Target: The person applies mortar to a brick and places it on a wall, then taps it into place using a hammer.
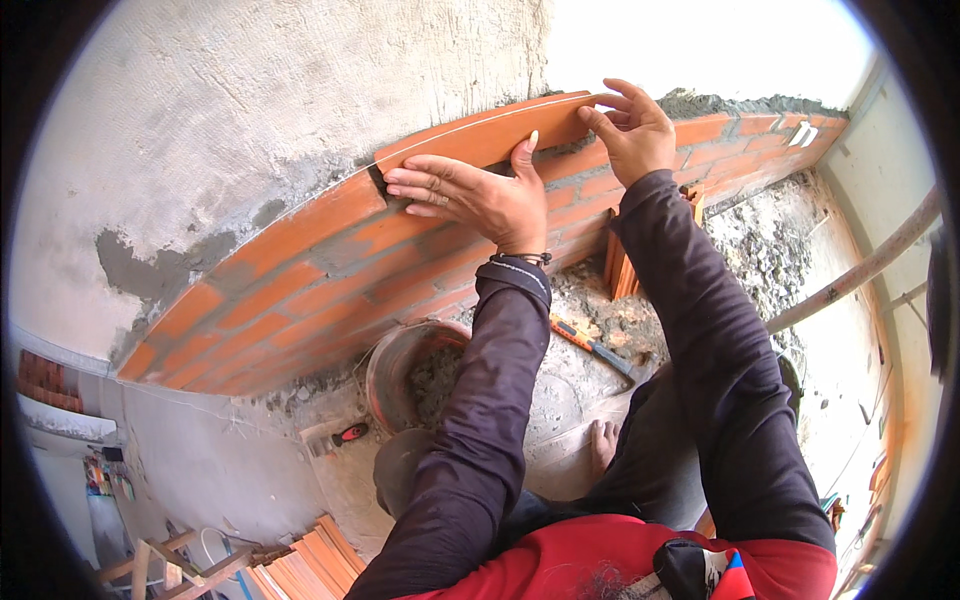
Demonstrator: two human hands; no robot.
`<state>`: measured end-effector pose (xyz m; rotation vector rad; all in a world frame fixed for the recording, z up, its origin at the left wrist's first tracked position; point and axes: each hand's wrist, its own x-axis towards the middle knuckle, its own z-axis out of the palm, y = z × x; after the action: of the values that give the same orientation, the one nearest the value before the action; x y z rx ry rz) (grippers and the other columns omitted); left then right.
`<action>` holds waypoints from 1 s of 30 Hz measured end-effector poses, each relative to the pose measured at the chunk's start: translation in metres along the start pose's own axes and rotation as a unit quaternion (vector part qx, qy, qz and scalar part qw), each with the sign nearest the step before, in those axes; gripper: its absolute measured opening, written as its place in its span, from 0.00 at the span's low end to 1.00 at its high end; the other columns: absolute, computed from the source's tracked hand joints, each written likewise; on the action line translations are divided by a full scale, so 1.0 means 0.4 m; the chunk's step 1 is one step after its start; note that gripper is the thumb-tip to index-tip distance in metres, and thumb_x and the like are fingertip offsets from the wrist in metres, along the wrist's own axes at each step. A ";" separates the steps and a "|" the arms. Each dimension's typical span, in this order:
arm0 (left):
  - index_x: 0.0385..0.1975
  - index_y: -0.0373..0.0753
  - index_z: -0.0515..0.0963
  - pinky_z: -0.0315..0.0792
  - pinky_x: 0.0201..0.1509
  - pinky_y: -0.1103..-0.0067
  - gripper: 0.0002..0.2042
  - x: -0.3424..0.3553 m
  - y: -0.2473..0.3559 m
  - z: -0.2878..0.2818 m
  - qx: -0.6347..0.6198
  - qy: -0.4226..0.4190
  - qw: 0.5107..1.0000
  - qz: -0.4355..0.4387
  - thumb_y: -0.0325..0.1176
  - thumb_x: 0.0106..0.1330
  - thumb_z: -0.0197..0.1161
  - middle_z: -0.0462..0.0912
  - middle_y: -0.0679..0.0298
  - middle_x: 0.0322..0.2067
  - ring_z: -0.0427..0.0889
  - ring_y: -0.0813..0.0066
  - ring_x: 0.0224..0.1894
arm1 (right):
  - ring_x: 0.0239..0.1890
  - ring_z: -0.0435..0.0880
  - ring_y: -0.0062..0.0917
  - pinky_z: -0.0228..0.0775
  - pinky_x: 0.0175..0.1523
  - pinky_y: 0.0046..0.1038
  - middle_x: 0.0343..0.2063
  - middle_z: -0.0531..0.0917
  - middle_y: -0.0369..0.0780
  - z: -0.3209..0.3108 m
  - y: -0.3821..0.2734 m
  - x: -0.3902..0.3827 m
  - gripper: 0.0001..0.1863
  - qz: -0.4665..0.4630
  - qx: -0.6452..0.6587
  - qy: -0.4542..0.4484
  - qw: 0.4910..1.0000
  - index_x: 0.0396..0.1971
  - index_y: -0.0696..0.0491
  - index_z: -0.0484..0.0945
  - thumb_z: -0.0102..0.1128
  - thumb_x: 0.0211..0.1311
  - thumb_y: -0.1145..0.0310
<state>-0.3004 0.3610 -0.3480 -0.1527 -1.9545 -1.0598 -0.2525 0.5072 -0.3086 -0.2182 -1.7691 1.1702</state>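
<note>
A flat orange brick [490,135] stands on the top course of the low brick wall [290,285], tilted in this view. My left hand [485,200] lies against its near face and lower left corner, fingers stretched out and thumb raised against the face. At the brick's right end, my right hand [637,130] has its thumb on the near side and fingertips by the top corner; the far side of that grip is hidden. A thin white string [440,135] runs along the brick's upper face. Grey mortar [590,143] shows in the gap below.
Below the wall stand a mortar bucket [385,375] and an upright stack of bricks [622,265]. A hammer [590,348] with orange and black handle and a red-handled trowel [350,434] lie on the floor. More bricks [310,560] sit lower left; a pole [860,270] slants at right.
</note>
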 end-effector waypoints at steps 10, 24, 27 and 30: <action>0.68 0.22 0.31 0.23 0.68 0.44 0.62 -0.003 -0.007 0.001 0.029 0.000 1.000 0.002 0.70 0.54 0.58 0.25 0.31 0.68 0.23 0.36 0.72 | 0.27 0.83 0.19 0.76 0.35 0.23 0.25 0.85 0.36 0.023 0.024 -0.004 0.16 0.015 -0.093 0.038 0.995 0.33 0.53 0.82 0.77 0.45 0.65; 0.68 0.22 0.32 0.26 0.67 0.41 0.61 0.001 -0.001 -0.005 0.050 -0.015 0.999 -0.006 0.72 0.55 0.53 0.27 0.30 0.68 0.24 0.35 0.72 | 0.26 0.83 0.20 0.75 0.35 0.24 0.23 0.85 0.36 -0.015 0.005 -0.005 0.14 0.036 -0.151 -0.018 0.988 0.30 0.53 0.83 0.73 0.51 0.58; 0.68 0.21 0.33 0.28 0.67 0.40 0.59 0.000 -0.013 -0.017 0.035 -0.022 0.999 -0.004 0.68 0.58 0.54 0.29 0.30 0.68 0.25 0.35 0.72 | 0.25 0.83 0.24 0.74 0.34 0.26 0.22 0.83 0.39 -0.068 0.023 -0.095 0.11 0.005 -0.217 -0.175 0.960 0.31 0.55 0.82 0.68 0.55 0.62; 0.67 0.20 0.34 0.29 0.67 0.39 0.58 -0.003 -0.006 -0.027 0.066 -0.047 0.997 0.003 0.65 0.58 0.57 0.29 0.30 0.68 0.25 0.36 0.72 | 0.29 0.83 0.32 0.75 0.37 0.31 0.27 0.83 0.43 -0.192 0.214 -0.289 0.09 0.043 -0.222 -0.361 0.905 0.32 0.55 0.81 0.65 0.55 0.65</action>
<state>-0.2939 0.3521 -0.3476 -0.1368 -2.1005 -0.9298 -0.1609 0.5298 -0.4416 -0.1335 -2.7071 0.9470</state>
